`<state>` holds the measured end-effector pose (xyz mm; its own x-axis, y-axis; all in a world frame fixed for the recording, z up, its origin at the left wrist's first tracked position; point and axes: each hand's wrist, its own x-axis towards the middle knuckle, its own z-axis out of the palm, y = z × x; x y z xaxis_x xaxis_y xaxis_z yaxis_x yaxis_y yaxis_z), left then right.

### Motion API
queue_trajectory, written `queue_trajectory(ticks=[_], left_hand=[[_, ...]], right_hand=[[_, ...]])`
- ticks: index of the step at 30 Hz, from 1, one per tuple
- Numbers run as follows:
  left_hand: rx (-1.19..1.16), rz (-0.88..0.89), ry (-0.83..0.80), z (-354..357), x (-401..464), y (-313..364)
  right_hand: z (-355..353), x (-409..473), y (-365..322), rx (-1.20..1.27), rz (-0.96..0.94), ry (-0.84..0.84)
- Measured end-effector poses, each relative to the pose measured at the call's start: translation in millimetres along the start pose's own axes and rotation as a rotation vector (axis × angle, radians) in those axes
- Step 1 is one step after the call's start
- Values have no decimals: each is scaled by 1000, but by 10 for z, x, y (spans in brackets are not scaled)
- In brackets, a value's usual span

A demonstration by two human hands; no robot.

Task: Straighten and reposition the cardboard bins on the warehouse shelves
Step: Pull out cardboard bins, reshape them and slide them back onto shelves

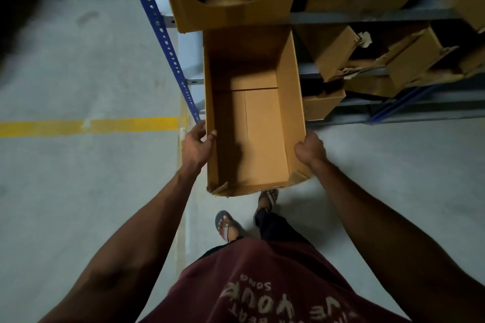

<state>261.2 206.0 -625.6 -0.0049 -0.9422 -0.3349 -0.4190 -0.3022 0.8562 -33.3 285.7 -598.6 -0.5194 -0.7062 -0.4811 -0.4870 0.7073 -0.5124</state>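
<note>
Cardboard bin sticks out from the lower shelf over the floor, its open top upward. Left hand grips its left wall, right hand grips its right wall.

Person wore a maroon T-shirt w/ pale, worn lettering across the front, dark trousers & grey flip-flop sandals. Both forearms were bare, no sleeves; no watch or rings could be made out.
</note>
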Motion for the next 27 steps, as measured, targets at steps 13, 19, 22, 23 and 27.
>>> queue_trajectory(ticks=[13,19,22,23,27], left_hand=[[-314,-138,-155,170,-24,181],[-318,-51,-65,296,327,424],[-313,8,-63,355,476,536],[-316,8,-56,368,528,564],[-360,-77,-15,365,752,747]], right_hand=[[-668,1503,-1156,695,82,-120],[-467,1191,-700,719,270,-61],[-243,997,-604,951,362,-316],[-211,1024,-663,988,346,-310],[-224,1528,-967,669,195,-94]])
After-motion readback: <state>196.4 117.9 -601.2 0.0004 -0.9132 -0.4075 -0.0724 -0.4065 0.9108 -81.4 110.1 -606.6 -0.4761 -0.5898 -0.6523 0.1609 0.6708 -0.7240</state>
